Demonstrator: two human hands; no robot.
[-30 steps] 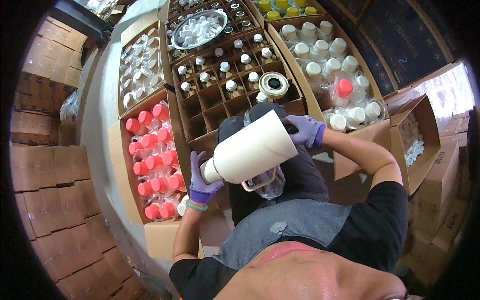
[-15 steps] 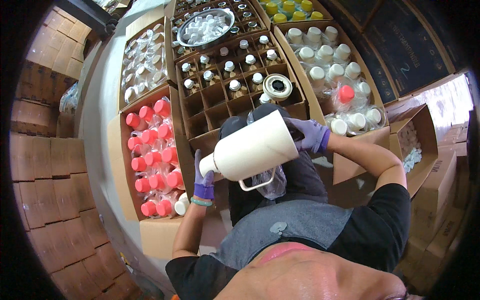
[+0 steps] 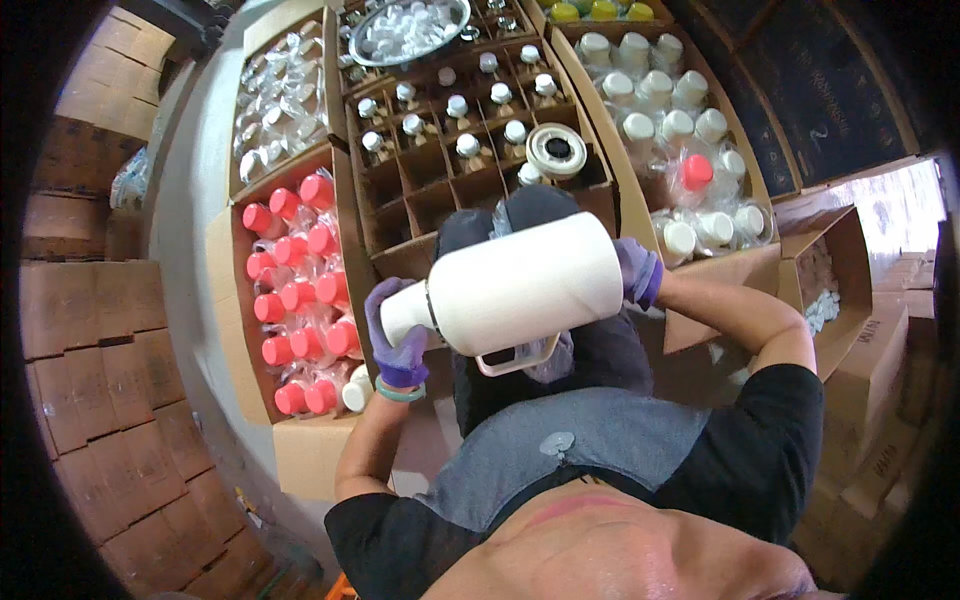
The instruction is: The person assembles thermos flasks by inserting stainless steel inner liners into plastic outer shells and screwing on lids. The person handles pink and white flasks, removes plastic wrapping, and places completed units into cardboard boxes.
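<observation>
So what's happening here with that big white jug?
A person wearing purple gloves holds a large white jug on its side in front of them. The left hand wraps around the jug's neck end, while the right hand supports its base. Beyond the jug sit open cardboard boxes: a divided box with small white-capped bottles in some cells and a roll of tape on top, a box of red-capped bottles to the left, and larger white-capped bottles to the right.
</observation>
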